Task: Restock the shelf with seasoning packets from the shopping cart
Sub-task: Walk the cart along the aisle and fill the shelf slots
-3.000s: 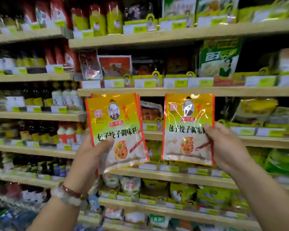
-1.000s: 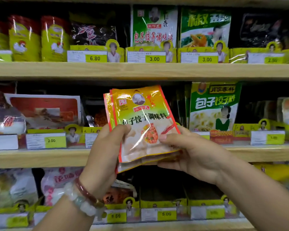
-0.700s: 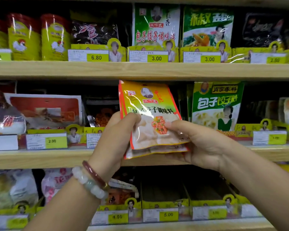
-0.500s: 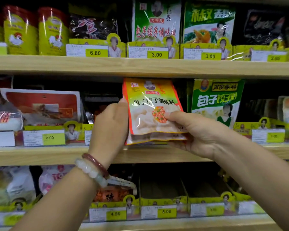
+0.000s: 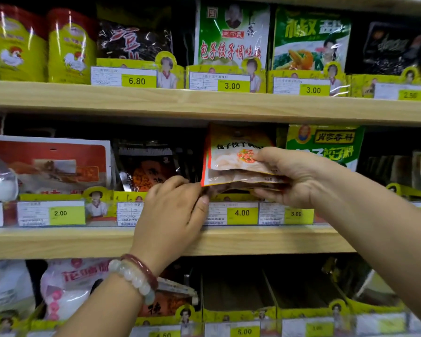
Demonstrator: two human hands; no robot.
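A small stack of yellow-and-red seasoning packets (image 5: pixel 231 159) sits partly inside the middle shelf slot above the 4.00 price tag (image 5: pixel 242 212). My right hand (image 5: pixel 292 176) pinches the packets' lower right side, thumb on the front and fingers beneath. My left hand (image 5: pixel 173 210) is at the packets' lower left corner, with curled fingertips touching that corner and the slot's front edge. The packets' tops are in shadow under the upper shelf board.
The wooden middle shelf (image 5: pixel 58 242) carries a green packet (image 5: pixel 326 144) right of the slot and a dark packet (image 5: pixel 146 166) to the left. The upper shelf (image 5: pixel 204 103) hangs close above. Below, yellow divider trays (image 5: pixel 238 312) stand in a row.
Both hands have pushed the packet stack up and back into the shelf slot. My left hand slid down from the packets' side to their lower left corner.
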